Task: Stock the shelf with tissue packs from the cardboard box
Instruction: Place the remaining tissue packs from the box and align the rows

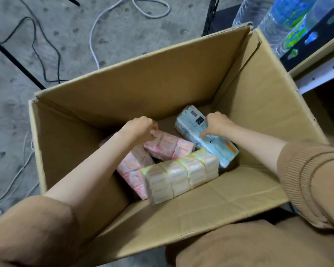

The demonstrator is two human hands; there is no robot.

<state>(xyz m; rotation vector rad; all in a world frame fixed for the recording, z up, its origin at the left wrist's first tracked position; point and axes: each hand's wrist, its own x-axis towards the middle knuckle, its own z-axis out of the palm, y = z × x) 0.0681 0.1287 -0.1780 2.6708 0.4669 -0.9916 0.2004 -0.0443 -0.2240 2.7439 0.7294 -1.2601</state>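
- Both arms are reaching down into the open box, which is sitting on the grey floor right beside the shelf.
- The left hand is hovering low over the pink pack, its fingers curling closed and pinching at the pack's top edge; from this angle it is hard to say whether they are really gripping the wrapper or only touching it.
- The right hand is pressing down on the blue pack, fingers bending over its far edge and the thumb lying flat along its face, so the pack is being clasped.
- The blue pack is lying tilted in the far right corner of the box bottom, barcode side up.
- The pink pack is lying in the middle, just beside the blue one.
- A second pink pack is leaning under the left forearm, partly hidden by it.
- The yellow pack is resting nearest the camera, touching both the second pink pack and the blue one.
- All four packs are lying inside the box.
- Brown sleeves are riding up to the elbows.
- Water bottles are lying on the shelf at top right.
- Cables are trailing across the floor behind the box.
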